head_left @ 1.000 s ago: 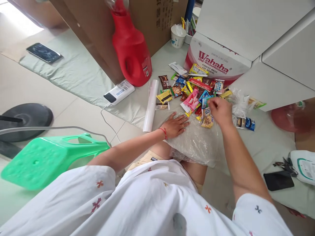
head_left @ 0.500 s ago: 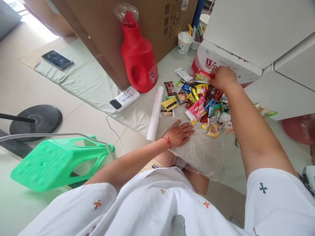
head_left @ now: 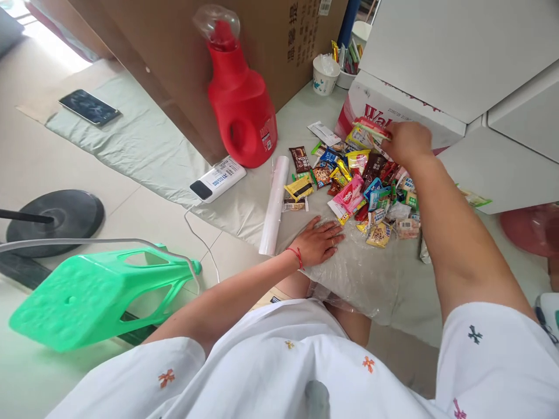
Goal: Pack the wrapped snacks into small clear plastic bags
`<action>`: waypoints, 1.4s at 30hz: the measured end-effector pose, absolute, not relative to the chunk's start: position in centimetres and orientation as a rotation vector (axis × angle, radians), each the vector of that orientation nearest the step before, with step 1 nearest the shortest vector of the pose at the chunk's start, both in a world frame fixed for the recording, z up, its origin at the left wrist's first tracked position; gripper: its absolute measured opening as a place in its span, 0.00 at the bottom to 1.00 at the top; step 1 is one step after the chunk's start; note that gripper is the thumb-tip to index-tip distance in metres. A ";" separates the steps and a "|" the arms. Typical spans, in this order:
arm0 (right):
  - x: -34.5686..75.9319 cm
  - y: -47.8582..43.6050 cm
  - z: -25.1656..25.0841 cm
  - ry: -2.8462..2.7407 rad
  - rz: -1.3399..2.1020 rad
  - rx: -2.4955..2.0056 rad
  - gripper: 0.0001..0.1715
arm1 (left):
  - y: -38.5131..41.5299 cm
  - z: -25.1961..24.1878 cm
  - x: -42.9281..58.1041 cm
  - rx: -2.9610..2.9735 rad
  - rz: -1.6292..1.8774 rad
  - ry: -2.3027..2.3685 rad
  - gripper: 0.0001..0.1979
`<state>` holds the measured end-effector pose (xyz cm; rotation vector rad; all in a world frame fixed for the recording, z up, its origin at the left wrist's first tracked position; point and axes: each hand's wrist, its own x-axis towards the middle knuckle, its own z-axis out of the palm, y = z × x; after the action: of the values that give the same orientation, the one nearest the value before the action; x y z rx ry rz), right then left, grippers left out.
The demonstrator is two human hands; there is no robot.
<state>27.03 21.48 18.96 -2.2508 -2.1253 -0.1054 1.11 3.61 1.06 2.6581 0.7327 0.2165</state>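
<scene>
My right hand is closed on a red-and-green snack packet, held just above the far side of a pile of wrapped snacks. Its fingertips are partly hidden from me. My left hand lies flat, fingers spread, on a clear plastic bag in front of the pile. Within the pile are a pink wafer packet, a brown cocoa packet, a yellow packet and a cookie packet. A white plastic roll lies left of the snacks.
Behind stand a red detergent bottle, a paper cup and a white-and-pink carton below white cabinets. Farther left are a power bank, a phone, a green stool on its side and a round black base.
My right hand has moved slightly right and lifted the red-and-green packet a little off the pile. My left hand stays flat on the bag. The view has shifted slightly.
</scene>
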 end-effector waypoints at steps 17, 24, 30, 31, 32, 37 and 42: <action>29.6 -6.1 7.1 -2.113 0.701 -1.972 0.18 | 3.6 1.2 1.2 2.616 0.272 0.731 0.25; 27.5 -8.3 8.5 -2.344 0.579 -2.174 0.27 | 3.6 1.2 1.2 2.650 0.231 0.776 0.25; 28.5 -2.9 11.3 -2.254 0.512 -2.040 0.21 | 3.5 1.2 1.3 2.665 0.225 0.784 0.25; 28.1 -1.2 11.9 -2.239 0.412 -2.058 0.19 | 3.5 1.2 1.3 2.663 0.228 0.788 0.25; 27.4 0.5 12.3 -2.241 0.318 -2.075 0.19 | 3.5 1.2 1.3 2.660 0.233 0.791 0.25; 21.2 7.6 12.4 -2.407 0.114 -1.979 0.29 | 3.6 1.1 1.3 2.656 0.244 0.785 0.25; 20.1 9.4 11.3 -2.317 0.019 -2.145 0.25 | 3.7 1.1 1.3 2.650 0.236 0.780 0.25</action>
<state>20.12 9.37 11.25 -2.1454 -2.3172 0.0193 1.31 3.68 1.05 2.6504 0.7796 0.2359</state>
